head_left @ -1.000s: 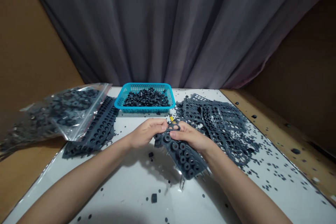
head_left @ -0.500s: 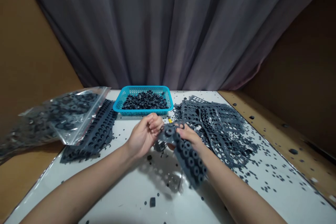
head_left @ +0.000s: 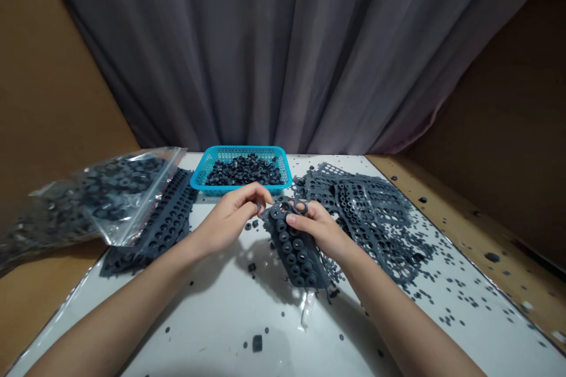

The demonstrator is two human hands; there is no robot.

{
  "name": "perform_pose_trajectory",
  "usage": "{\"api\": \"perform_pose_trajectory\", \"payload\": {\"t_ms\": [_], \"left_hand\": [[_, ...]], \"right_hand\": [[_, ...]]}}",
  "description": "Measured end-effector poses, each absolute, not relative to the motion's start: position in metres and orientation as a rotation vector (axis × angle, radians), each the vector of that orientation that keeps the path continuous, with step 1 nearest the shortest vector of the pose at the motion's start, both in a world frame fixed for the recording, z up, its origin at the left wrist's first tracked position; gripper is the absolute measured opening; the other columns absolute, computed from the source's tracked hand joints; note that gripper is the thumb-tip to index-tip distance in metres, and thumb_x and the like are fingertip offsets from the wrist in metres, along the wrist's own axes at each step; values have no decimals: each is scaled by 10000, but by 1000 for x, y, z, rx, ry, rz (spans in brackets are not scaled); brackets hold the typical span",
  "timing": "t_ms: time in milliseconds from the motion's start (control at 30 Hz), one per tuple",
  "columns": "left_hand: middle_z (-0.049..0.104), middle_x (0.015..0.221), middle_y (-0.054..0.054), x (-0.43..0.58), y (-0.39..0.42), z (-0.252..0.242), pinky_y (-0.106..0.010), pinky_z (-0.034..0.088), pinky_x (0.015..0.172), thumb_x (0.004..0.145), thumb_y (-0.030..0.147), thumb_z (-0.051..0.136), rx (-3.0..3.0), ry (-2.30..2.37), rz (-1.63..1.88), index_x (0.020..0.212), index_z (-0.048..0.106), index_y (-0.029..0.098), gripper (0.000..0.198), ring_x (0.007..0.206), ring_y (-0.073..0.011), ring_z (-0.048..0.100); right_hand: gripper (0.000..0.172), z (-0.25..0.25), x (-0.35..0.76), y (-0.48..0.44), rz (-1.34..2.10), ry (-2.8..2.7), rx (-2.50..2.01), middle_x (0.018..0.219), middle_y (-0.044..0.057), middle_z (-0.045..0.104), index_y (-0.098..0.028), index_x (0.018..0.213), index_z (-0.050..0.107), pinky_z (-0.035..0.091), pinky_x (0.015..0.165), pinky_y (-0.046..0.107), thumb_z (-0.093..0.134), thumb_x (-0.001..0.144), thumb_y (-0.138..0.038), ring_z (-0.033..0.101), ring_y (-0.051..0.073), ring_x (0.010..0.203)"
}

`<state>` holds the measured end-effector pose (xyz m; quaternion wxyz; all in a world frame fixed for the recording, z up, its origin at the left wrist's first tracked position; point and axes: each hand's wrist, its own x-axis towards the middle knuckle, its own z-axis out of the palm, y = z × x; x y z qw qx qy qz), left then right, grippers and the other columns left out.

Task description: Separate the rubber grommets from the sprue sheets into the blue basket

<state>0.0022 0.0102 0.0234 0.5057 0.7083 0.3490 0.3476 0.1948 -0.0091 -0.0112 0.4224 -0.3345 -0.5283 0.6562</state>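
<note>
My right hand (head_left: 322, 228) grips the upper end of a dark rubber sheet (head_left: 294, 253) with rows of raised round grommets, its thumb pressed on the front. A few ring-shaped holes show at the sheet's top. Just left of that end, my left hand (head_left: 234, 212) is closed in a pinch, with a small dark rubber piece (head_left: 259, 207) partly showing between thumb and fingers. Behind the hands stands a blue plastic basket (head_left: 198, 181) holding many loose dark rubber pieces.
A clear zip bag (head_left: 128, 188) full of dark pieces lies at left over stacked uncut sheets (head_left: 170, 218). At right is a heap of punched-out sheets (head_left: 371, 218) with scattered bits. A dark square piece (head_left: 257, 343) lies near the front. Cardboard walls flank the table.
The rubber sheet has swung left and now faces me more flatly. My left hand has turned from a curled fist to a pinch beside the sheet's upper edge.
</note>
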Motion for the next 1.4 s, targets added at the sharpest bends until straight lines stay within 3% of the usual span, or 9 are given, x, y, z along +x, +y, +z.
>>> {"api": "perform_pose_trajectory", "payload": {"t_ms": [333, 567, 933, 1400], "left_hand": [[498, 676, 35, -1, 9, 22, -251, 332, 635, 759, 64, 352, 1906, 1044, 1017, 723, 499, 182, 192, 667, -116, 450], [442, 648, 25, -1, 7, 24, -260, 303, 626, 769, 111, 355, 1862, 944, 895, 676, 506, 176, 188, 657, -123, 405], [545, 716, -49, 1, 14, 26, -217, 303, 534, 649, 90, 423, 920, 690, 719, 801, 572, 109, 214, 533, -78, 371], [577, 825, -107, -1, 14, 31, -242, 342, 496, 693, 134, 424, 733, 674, 711, 858, 619, 101, 258, 559, -105, 404]], "right_hand": [[313, -8, 191, -11, 1473, -1453, -990, 549, -31, 490, -165, 581, 476, 316, 463, 218, 619, 724, -404, 422, 75, 485], [286, -6, 190, -12, 1477, -1453, -1056, 541, -28, 487, -161, 588, 486, 313, 471, 227, 601, 723, -385, 428, 80, 491], [273, -5, 192, -10, 1558, -1297, -1021, 539, -35, 525, -157, 592, 496, 342, 471, 221, 636, 696, -367, 467, 75, 465], [286, -5, 192, -9, 1669, -1027, -1022, 501, -33, 527, -154, 574, 514, 337, 445, 214, 713, 597, -358, 458, 76, 446]]}}
